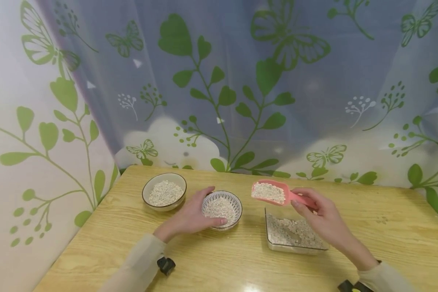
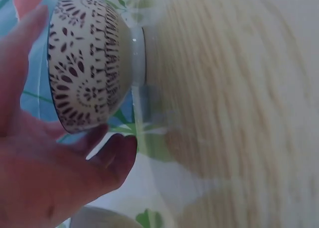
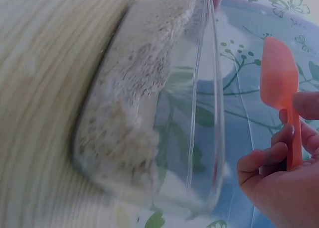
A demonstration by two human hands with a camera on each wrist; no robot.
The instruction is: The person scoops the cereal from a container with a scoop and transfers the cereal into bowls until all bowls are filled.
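Observation:
In the head view, my right hand [image 1: 323,217] grips the handle of a pink scoop [image 1: 287,194], which carries a heap of oat flakes [image 1: 268,192]. The scoop is raised above the far edge of a clear rectangular container [image 1: 295,248] with more flakes inside. My left hand [image 1: 191,213] holds a small patterned bowl [image 1: 237,211] from its left side, thumb at the near rim. Flakes [image 1: 219,209] lie in this bowl too. Dark printed motifs cover the bowl's outer wall [image 2: 82,68] in the left wrist view. From the right wrist, the scoop's underside [image 3: 280,71] shows.
A larger cream bowl [image 1: 182,190] of flakes stands at the back left, just beyond my left hand. All of these stand on a wooden table [image 1: 233,259]. Behind it hangs a leaf-and-butterfly printed curtain [image 1: 233,121], with a similar one [image 1: 40,134] on the left.

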